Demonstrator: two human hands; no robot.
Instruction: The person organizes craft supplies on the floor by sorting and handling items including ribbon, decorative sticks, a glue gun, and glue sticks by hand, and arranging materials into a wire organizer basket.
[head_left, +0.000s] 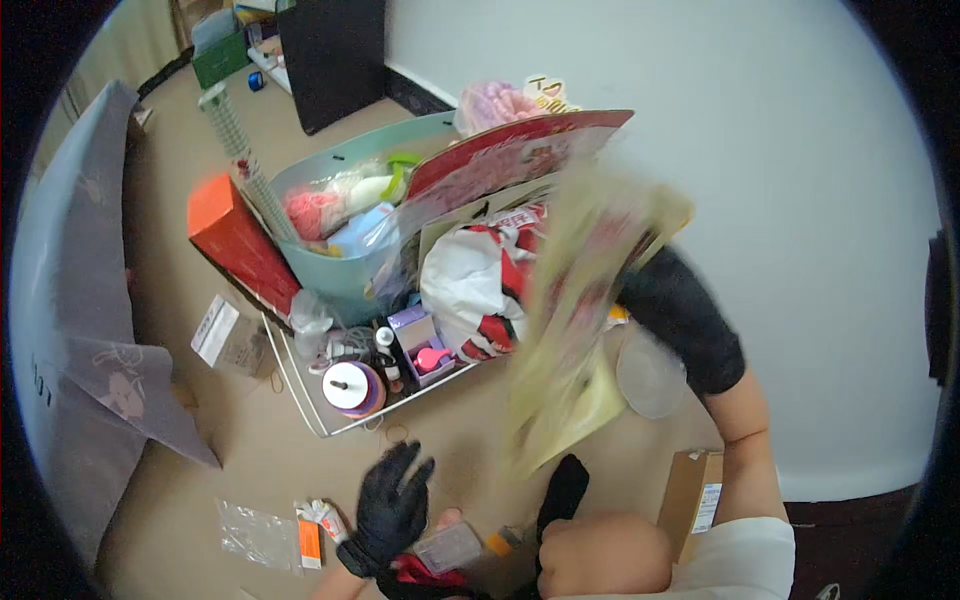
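My right hand (656, 289), in a black glove, holds up a pale yellow plastic bag (566, 315), blurred by motion. The bag hides most of its fingers. Lower down, my left hand (391, 499), also black-gloved, hovers above the floor with fingers apart and nothing in it. Beyond it stands a white wire rack (397, 407) holding a round tub with a white lid (347, 385), a small dark bottle (387, 354) and a purple box (415, 330). A red-and-white plastic bag (465, 277) sits beside a teal bin (330, 281) filled with yarn and packets.
An orange-red box (240, 240) and a patterned roll (259, 187) lean at the bin's left. Near my left hand lie a clear bag (259, 534), a tube (330, 520) and a clear plastic case (448, 547). A cardboard box (684, 491) stands right. Grey cloth (90, 300) hangs left.
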